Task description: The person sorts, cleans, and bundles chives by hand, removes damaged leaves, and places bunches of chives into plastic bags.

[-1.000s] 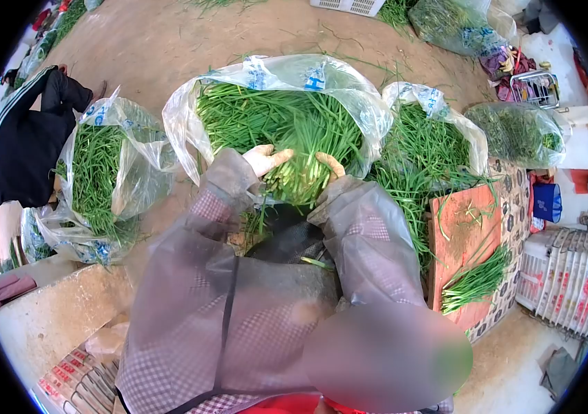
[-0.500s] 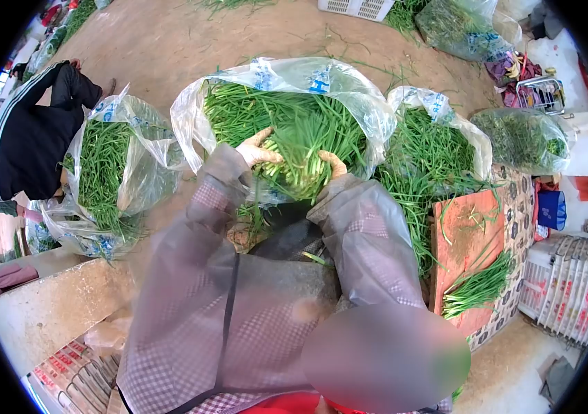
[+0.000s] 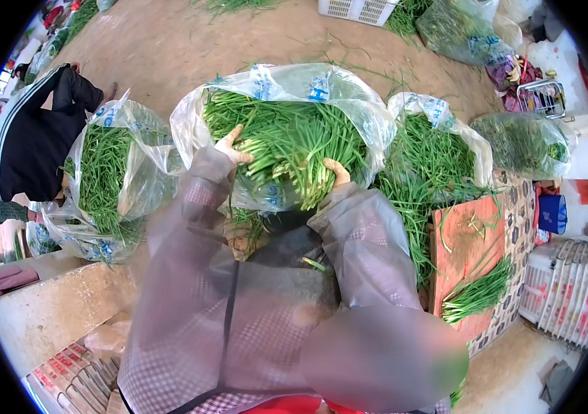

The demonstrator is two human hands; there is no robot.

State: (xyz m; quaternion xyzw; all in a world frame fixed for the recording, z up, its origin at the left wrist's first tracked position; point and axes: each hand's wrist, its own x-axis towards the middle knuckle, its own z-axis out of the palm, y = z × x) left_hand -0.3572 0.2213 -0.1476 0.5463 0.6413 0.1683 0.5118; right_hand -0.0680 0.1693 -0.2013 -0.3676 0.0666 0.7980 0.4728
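Observation:
A large clear plastic bag [image 3: 283, 83] stands before me, full of green chives [image 3: 294, 127] with pale stalk ends towards me. At the left edge of these stalks is my left hand [image 3: 232, 147], its thumb and forefinger spread apart and pointing towards the chives. My right hand [image 3: 338, 174] curls against a bunch on the other side, at the pale ends; some of its fingers are hidden. Both hands look gloved or dusty. Sheer sleeves cover both forearms.
Another open bag of chives [image 3: 428, 145] stands right, beside a reddish board [image 3: 466, 234] with a small bunch [image 3: 480, 290] on it. A further bag [image 3: 104, 165] is at left, near a person in dark clothes [image 3: 35, 138]. A white crate [image 3: 356, 10] stands at the far edge.
My left hand has moved left and slightly up, its fingers farther from the middle of the bunch. My right hand has shifted slightly right and down. The blurred chives now lie still.

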